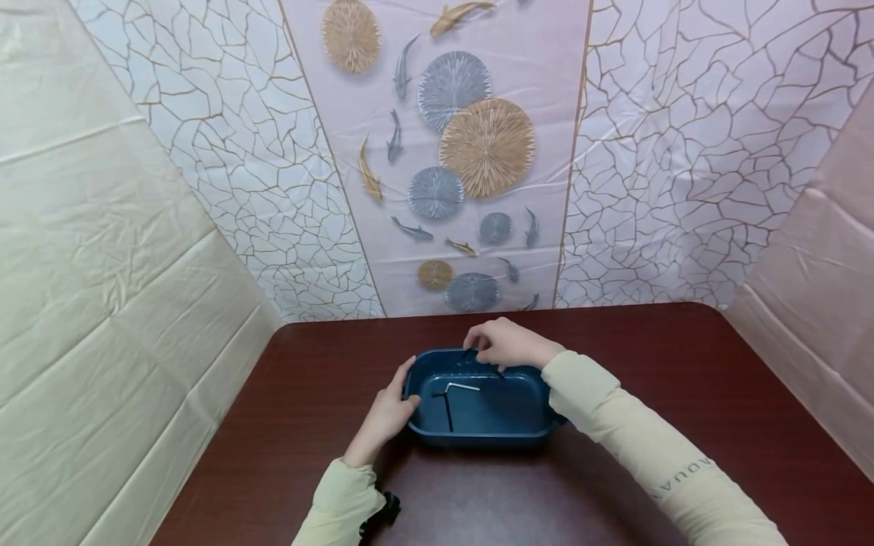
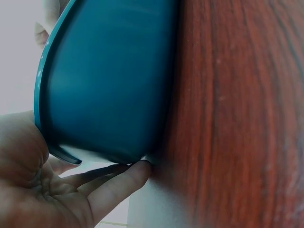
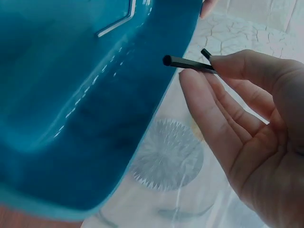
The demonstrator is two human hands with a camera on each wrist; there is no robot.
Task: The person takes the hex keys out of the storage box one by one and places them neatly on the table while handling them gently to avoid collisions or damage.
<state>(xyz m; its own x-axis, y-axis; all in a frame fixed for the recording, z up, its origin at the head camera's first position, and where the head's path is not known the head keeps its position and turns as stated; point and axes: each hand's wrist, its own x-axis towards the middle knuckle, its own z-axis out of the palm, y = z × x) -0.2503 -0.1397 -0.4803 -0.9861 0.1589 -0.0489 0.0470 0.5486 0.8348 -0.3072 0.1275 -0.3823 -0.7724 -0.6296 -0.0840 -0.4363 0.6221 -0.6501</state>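
A blue plastic basin (image 1: pixel 478 438) sits on the table. My left hand (image 1: pixel 388 413) grips its left end, thumb over the rim and fingers against the outer wall (image 2: pixel 109 71). Over the basin's far rim, my right hand (image 1: pixel 512 345) pinches a black hex key (image 3: pixel 187 63) between thumb and fingers. In the right wrist view the short bent end of that key shows by the thumb. Inside the basin, toward the left, lie a silver hex key (image 1: pixel 466 387) and another black hex key (image 1: pixel 448 413), their ends close together.
The dark red-brown wooden table (image 1: pixel 328 394) extends on all sides of the basin. A patterned cloth (image 1: pixel 471 227) hangs behind the table's far edge, and pale cloth walls stand left and right. A black strap (image 1: pixel 382 512) shows at the left sleeve.
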